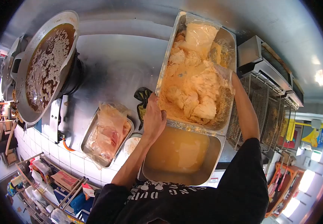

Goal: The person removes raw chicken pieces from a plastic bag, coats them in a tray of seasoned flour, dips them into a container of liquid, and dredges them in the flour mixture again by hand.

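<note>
My left hand (155,117) is closed around the near-left edge of a deep metal tray (164,74). Orange-tinted flour and several coated lumps, apparently chicken pieces (205,108), fill that tray. Inside it, at the right, is my right hand (223,76), in what looks like a clear plastic glove. Flour and motion blur hide its fingers among the coated pieces. A clear plastic bag of flour (202,37) lies at the tray's far end. Just nearer to me, a second metal tray (152,170) contains cloudy yellowish liquid.
A large pan of foaming oil (49,67) stands at the left. A smaller tray (85,145) holds raw meat in plastic, beside a round white container (132,145). A black-and-yellow item (142,102) lies near my left hand. Wire baskets (267,112) stand at the right.
</note>
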`<action>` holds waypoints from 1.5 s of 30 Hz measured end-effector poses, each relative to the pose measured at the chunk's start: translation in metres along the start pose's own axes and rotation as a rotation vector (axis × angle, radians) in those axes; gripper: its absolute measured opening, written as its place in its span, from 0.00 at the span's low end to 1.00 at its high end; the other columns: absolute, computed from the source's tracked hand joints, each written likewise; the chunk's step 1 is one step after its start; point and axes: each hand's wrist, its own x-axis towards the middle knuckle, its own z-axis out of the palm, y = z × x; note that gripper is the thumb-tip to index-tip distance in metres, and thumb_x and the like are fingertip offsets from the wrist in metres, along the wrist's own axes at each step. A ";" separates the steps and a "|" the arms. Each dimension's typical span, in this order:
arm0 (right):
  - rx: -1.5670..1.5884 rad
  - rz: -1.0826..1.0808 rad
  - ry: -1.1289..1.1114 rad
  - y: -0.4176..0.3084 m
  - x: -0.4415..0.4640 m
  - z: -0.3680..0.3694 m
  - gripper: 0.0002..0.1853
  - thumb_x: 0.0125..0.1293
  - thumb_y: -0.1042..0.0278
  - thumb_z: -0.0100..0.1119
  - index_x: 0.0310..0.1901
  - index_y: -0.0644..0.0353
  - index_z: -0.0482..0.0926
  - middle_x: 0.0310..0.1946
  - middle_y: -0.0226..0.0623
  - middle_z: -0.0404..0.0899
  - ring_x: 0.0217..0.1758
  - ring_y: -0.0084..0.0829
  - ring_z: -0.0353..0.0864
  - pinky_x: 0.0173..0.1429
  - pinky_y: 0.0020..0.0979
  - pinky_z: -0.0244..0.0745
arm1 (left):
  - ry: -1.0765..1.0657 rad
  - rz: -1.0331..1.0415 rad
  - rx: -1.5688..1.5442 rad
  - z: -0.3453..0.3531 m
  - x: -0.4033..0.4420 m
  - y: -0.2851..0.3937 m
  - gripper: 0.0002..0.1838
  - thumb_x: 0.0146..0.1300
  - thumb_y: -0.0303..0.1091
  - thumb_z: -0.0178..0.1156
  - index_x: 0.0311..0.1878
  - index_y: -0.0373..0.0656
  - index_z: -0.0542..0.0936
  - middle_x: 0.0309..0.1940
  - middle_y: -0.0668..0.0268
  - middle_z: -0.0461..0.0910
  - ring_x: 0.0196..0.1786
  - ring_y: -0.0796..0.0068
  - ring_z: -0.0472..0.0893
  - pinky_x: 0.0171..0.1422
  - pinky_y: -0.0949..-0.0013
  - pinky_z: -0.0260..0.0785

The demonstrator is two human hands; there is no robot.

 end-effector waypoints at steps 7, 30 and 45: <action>0.007 -0.273 -0.199 0.017 0.024 -0.012 0.34 0.71 0.43 0.42 0.72 0.50 0.52 0.74 0.30 0.47 0.76 0.28 0.46 0.77 0.34 0.46 | 0.019 0.005 0.004 0.000 -0.001 0.002 0.27 0.50 0.17 0.55 0.54 0.36 0.58 0.55 0.49 0.65 0.52 0.42 0.72 0.46 0.52 0.70; -0.067 -0.001 -0.254 -0.001 -0.014 0.076 0.32 0.71 0.42 0.42 0.68 0.54 0.61 0.66 0.38 0.64 0.66 0.32 0.66 0.67 0.35 0.62 | -0.021 0.014 -0.004 0.001 -0.001 -0.004 0.36 0.53 0.17 0.51 0.66 0.34 0.51 0.54 0.47 0.67 0.48 0.42 0.74 0.43 0.55 0.69; -1.570 -0.713 0.013 -0.015 0.012 0.087 0.14 0.65 0.61 0.50 0.41 0.60 0.81 0.33 0.42 0.79 0.34 0.33 0.76 0.42 0.38 0.76 | 0.021 0.024 -0.037 0.001 -0.001 -0.002 0.36 0.51 0.17 0.51 0.65 0.36 0.52 0.53 0.45 0.66 0.51 0.40 0.72 0.52 0.52 0.66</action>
